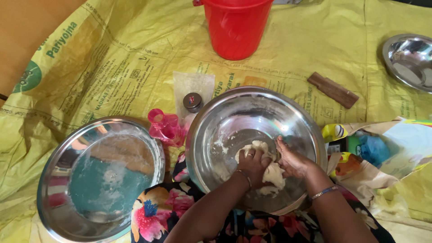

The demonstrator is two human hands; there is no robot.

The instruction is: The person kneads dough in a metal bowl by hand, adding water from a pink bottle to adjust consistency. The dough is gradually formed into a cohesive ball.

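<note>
I see 2 bare forearms with no sleeves. My left hand [253, 165] has a ring and a thin bangle; my right hand [291, 161] has a beaded bracelet, possibly silver. My dark garment [171, 211] is floral: pink, orange, blue.

A home floor serves as a makeshift kitchen: a yellow printed plastic sheet [112, 58] spread as work surface, steel bowl [234, 117] at centre, steel plate [58, 180] at eight o'clock, red bucket [236, 29] at twelve.
</note>
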